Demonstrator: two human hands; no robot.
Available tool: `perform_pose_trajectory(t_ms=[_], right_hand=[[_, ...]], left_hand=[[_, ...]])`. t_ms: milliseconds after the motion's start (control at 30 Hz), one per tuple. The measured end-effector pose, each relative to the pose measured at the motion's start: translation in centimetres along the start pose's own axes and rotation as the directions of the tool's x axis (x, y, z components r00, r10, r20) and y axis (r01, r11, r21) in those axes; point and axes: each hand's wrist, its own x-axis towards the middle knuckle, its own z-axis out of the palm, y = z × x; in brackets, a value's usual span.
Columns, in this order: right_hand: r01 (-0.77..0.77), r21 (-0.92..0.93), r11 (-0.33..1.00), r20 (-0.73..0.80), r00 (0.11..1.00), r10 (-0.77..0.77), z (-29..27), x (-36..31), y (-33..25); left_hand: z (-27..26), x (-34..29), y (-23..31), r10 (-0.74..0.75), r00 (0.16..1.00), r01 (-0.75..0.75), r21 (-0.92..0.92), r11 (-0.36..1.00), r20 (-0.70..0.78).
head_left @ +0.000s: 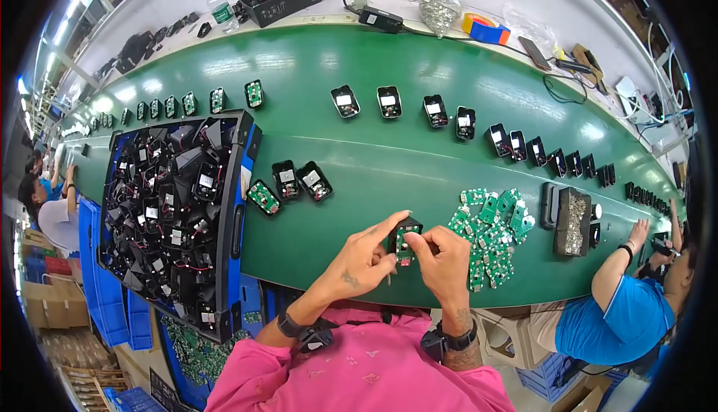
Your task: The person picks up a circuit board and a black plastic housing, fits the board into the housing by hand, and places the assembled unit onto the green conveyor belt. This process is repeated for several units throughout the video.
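Note:
Close to my body at the bench's front edge, my left hand (360, 256) is closed round a small black plastic housing (408, 226). A green circuit board (404, 247) with a red part at its lower end sits in the mouth of that housing. The thumb and fingers of my right hand (443, 260) pinch at the board's right side; how far in it sits is hard to tell. A loose heap of green circuit boards (491, 240) lies right of my right hand. Left of my hands are two open housings (314, 180) and one with a board in it (264, 196).
A large black tray (238, 210) full of housings stands at the left. Rows of housings (389, 102) line the green bench (314, 60). A box of small metal parts (572, 221) stands at right. A co-worker in blue (617, 315) sits right; others are far left.

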Motion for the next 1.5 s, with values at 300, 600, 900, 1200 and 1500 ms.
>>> perform_pose_trajectory(t_ms=[300,600,900,1200,1500], right_hand=[[-0.182,0.266,0.947,0.002,0.982,0.189,1.3,-0.9,0.7],[-0.097,0.309,0.946,0.032,0.995,0.092,2.3,-0.5,1.1],[-0.113,0.309,0.944,-0.013,0.992,0.123,3.4,-0.1,1.6],[-0.197,0.382,0.903,0.036,0.979,0.199,3.5,1.1,0.4],[-0.371,0.45,0.812,0.207,0.928,0.31,5.1,2.6,1.5]], left_hand=[[0.9,0.8,-1.3,-0.136,0.99,0.122,-0.276,0.953,-0.032],[0.4,1.2,-1.1,-0.149,0.989,0.144,-0.39,0.909,0.017],[0.0,2.2,-0.8,-0.159,0.987,0.147,-0.243,0.959,-0.031],[0.2,2.7,0.6,-0.042,0.99,0.036,-0.045,0.998,-0.138],[-5.0,6.2,0.6,-0.063,0.987,0.074,0.068,0.995,-0.149]])
